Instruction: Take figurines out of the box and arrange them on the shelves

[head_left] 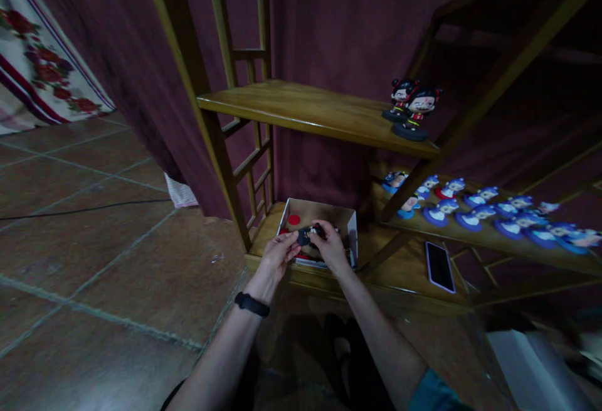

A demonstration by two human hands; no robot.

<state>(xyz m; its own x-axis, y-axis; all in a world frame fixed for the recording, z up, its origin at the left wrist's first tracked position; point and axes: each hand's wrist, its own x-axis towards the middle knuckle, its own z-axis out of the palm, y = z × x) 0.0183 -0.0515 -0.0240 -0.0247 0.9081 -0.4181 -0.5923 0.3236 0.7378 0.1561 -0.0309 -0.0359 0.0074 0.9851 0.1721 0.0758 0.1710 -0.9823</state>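
Left hand [278, 253]: your fingers pinch the dark figurine [310, 233] from its 9 o'clock side.
Figurine: held over the open cardboard box [348, 218] on the bottom shelf.
Right hand [330, 245]: grasps the figurine from 3 o'clock.
Phone [439, 266]: lies at 3 o'clock of the box.

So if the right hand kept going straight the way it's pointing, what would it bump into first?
The right hand points forward over the open cardboard box and shares a small dark figurine with the left hand. Pushing on, it would probably hit the box's far wall first, though depth is hard to judge.
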